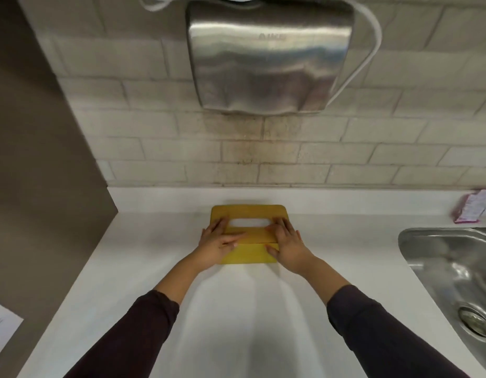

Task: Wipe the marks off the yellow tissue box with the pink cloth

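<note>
I have my left hand [218, 242] flat on the left end of the yellow tissue box [248, 214], fingers spread and gripping nothing. The box sits mid-counter [154, 227] near the tiled wall, and my right hand [289, 245] lies flat on its right end, equally spread. Further right, I see a pink packet [472, 205] behind the steel sink [454, 268].
</note>
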